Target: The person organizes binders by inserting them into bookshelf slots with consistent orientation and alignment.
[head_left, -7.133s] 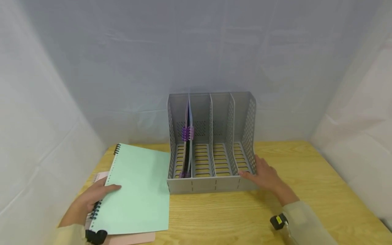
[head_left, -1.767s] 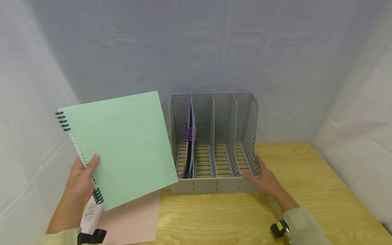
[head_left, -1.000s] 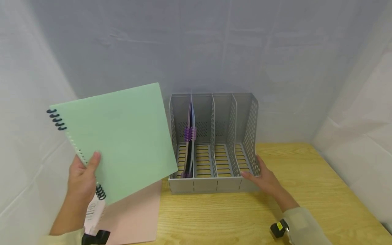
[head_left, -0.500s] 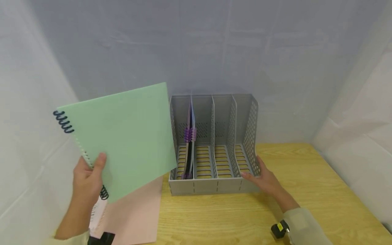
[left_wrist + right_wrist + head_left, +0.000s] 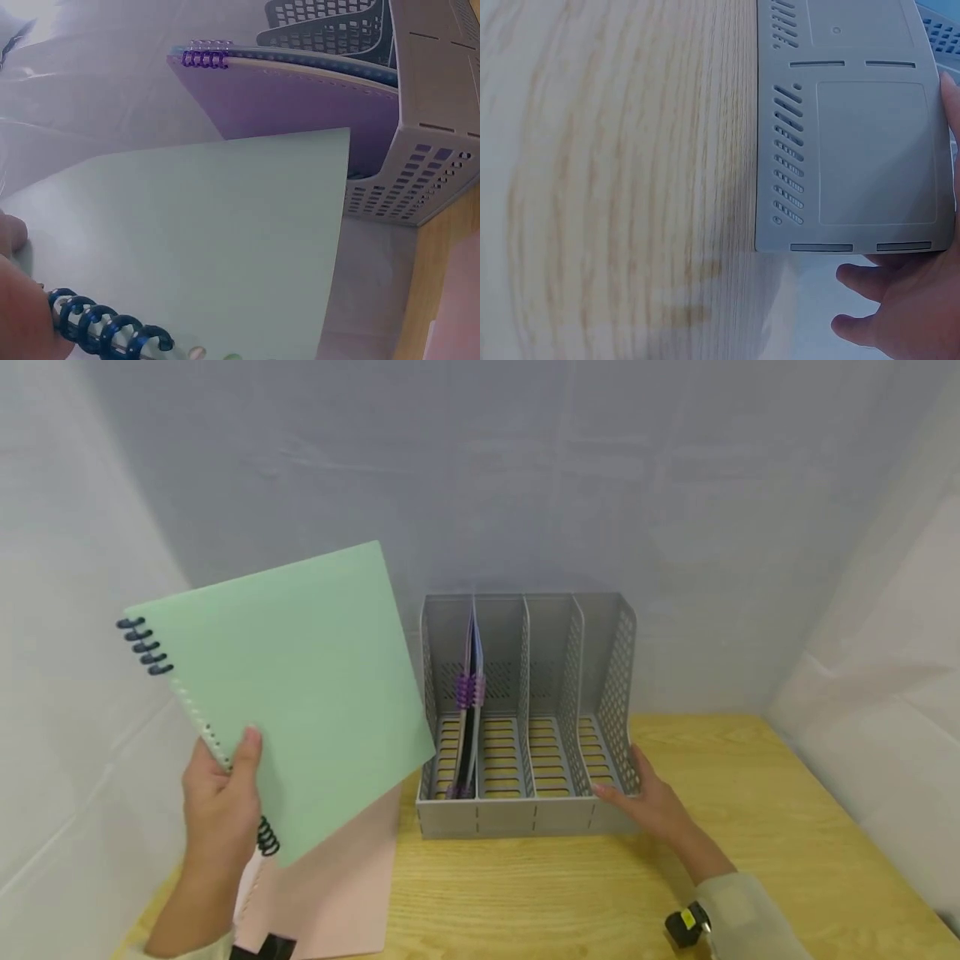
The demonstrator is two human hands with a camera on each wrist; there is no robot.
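My left hand (image 5: 221, 802) pinches a pale green spiral notebook (image 5: 300, 693) by its bound edge, thumb on the cover and fingers behind. The notebook is raised and tilted, its dark coil (image 5: 105, 326) at the left and its right corner overlapping the left side of a grey file organizer (image 5: 495, 818). At the organizer's front right corner is my right hand (image 5: 652, 802), its thumb over the front rim and its fingers along the outer side. Purple-coiled notebooks (image 5: 470, 693) stand upright in the leftmost slot; the left wrist view shows a purple cover (image 5: 300, 105).
A pink notebook (image 5: 337, 902) lies on the wooden table (image 5: 510, 893) below the green one, partly covered by the left arm. Three other organizer slots hold nothing. Pale sheeting (image 5: 675, 527) rises behind and at both sides.
The left hand has lifted the green notebook off the pink one and tilted it beside the organizer. Lately it has risen slightly. The right hand stays at the organizer's corner.
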